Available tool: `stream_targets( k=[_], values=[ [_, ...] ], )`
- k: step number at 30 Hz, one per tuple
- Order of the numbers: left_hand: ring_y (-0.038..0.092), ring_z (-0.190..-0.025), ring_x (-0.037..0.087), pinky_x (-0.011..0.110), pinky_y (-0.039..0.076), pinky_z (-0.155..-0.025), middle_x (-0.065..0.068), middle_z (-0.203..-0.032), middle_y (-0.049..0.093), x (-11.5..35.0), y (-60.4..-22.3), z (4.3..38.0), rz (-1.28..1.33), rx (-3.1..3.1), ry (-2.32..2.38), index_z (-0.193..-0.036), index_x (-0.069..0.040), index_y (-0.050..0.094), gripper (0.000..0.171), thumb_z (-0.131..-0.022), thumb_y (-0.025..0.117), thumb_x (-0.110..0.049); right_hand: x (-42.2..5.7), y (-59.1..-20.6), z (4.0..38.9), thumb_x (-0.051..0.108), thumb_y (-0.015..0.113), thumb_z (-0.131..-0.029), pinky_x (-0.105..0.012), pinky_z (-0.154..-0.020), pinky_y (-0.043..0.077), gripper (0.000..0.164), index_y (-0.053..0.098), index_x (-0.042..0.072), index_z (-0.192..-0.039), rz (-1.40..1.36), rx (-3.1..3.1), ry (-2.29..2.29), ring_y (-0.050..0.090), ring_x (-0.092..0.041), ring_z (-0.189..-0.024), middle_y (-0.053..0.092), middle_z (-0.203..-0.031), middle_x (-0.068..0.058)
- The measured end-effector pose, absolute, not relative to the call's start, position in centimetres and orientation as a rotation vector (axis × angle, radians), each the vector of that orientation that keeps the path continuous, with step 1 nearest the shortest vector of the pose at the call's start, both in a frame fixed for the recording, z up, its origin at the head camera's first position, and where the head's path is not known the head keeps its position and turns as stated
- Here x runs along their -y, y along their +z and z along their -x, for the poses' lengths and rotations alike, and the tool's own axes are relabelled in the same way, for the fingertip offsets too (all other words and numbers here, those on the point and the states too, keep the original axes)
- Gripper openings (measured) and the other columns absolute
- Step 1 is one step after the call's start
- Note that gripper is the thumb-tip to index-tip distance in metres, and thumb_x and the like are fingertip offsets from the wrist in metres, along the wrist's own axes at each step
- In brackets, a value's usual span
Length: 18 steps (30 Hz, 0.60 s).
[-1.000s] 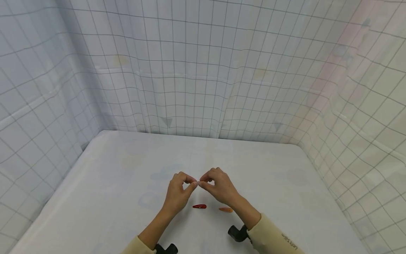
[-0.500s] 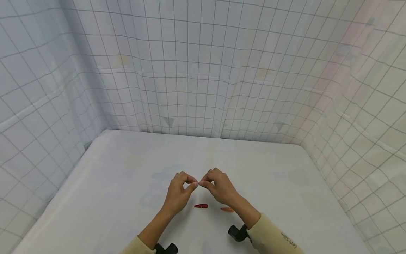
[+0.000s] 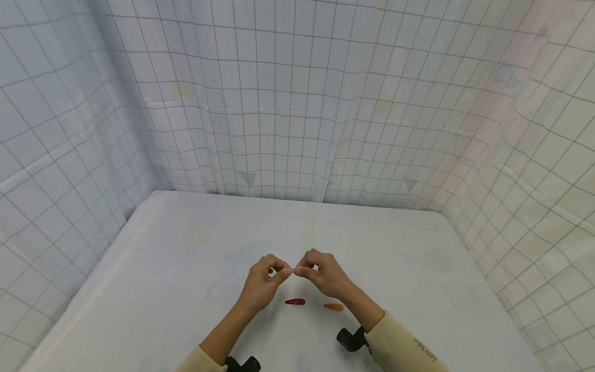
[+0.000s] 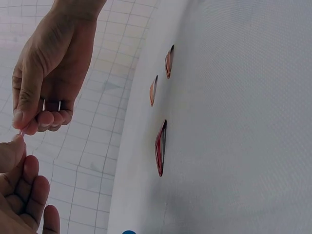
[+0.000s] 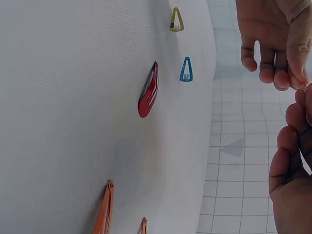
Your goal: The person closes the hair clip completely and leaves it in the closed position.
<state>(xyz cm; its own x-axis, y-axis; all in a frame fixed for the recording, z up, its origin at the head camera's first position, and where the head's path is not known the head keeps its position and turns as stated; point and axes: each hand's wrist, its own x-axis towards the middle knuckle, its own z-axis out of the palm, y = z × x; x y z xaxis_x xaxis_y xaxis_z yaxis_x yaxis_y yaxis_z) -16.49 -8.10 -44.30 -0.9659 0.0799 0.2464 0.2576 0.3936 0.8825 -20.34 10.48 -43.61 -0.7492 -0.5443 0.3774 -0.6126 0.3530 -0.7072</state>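
Observation:
In the head view my left hand (image 3: 258, 289) and right hand (image 3: 327, 276) meet at the fingertips above the table. Thumb and index finger of each pinch a tiny pink hair clip (image 4: 22, 132), mostly hidden by the fingertips. The remaining fingers are loosely bent. Below the hands, on the white tabletop, lie a dark red snap hair clip (image 3: 295, 301) and an orange hair clip (image 3: 333, 307). A second orange clip (image 4: 153, 91) shows in the left wrist view. The right wrist view has a yellow clip (image 5: 177, 20) and a blue clip (image 5: 186, 69) beyond the red one.
A white cloth covers the table (image 3: 195, 248). White curtains (image 3: 279, 103) with a grid pattern stand behind it and at both sides. Black wrist mounts (image 3: 350, 339) stick out at the pale yellow sleeves (image 3: 402, 343).
Both hands have come slightly nearer the person, their fingertips still together on the hair clip. The clips on the table have stayed put; the head view has shifted a little.

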Motion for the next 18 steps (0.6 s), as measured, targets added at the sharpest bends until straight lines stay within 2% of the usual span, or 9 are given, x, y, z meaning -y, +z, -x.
stream_targets(
  k=[3,6,10,14,18],
  values=[
    [0.052,-0.082,0.010,0.044,0.043,-0.085,-0.005,-0.081,0.061,8.07,-44.38,16.49,0.288,2.477,-1.609,-0.084,-0.015,0.064,0.005,-0.085,0.068,-0.013,-10.46,-43.63,20.32,0.028,0.065,-0.086,-0.020,-0.065,0.043,0.012,0.069,0.017,-0.083,-1.074,2.517,1.330,0.051,-0.004,-0.074,0.063,-0.076,0.004],
    [0.053,-0.083,0.011,0.042,0.043,-0.084,-0.003,-0.082,0.061,8.15,-44.40,16.45,0.259,2.474,-1.605,-0.085,-0.013,0.064,0.004,-0.084,0.069,-0.014,-10.38,-43.70,20.27,0.030,0.066,-0.086,-0.026,-0.069,0.047,0.012,0.069,0.019,-0.086,-1.049,2.530,1.271,0.052,-0.004,-0.079,0.062,-0.078,0.008],
    [0.053,-0.085,0.014,0.036,0.043,-0.081,0.000,-0.084,0.062,8.27,-44.41,16.49,0.202,2.475,-1.605,-0.085,-0.012,0.065,0.005,-0.084,0.069,-0.013,-10.45,-43.94,20.19,0.026,0.071,-0.082,-0.032,-0.073,0.049,0.015,0.068,0.018,-0.094,-1.034,2.513,1.161,0.051,-0.006,-0.084,0.061,-0.083,0.007],
    [0.052,-0.085,0.015,0.032,0.040,-0.080,0.001,-0.084,0.062,8.39,-44.50,16.61,0.140,2.482,-1.643,-0.085,-0.010,0.065,0.004,-0.085,0.068,-0.013,-10.48,-44.19,20.22,0.020,0.076,-0.078,-0.025,-0.070,0.047,0.024,0.066,0.015,-0.099,-1.055,2.425,0.990,0.048,-0.007,-0.083,0.061,-0.086,0.002],
    [0.051,-0.082,0.015,0.030,0.040,-0.075,0.002,-0.083,0.063,8.54,-44.61,16.72,0.089,2.495,-1.710,-0.086,-0.009,0.066,0.006,-0.086,0.067,-0.015,-10.49,-44.32,20.34,0.016,0.079,-0.075,-0.021,-0.070,0.045,0.025,0.066,0.014,-0.096,-1.072,2.307,0.867,0.049,-0.009,-0.083,0.062,-0.087,0.003]
  ],
)
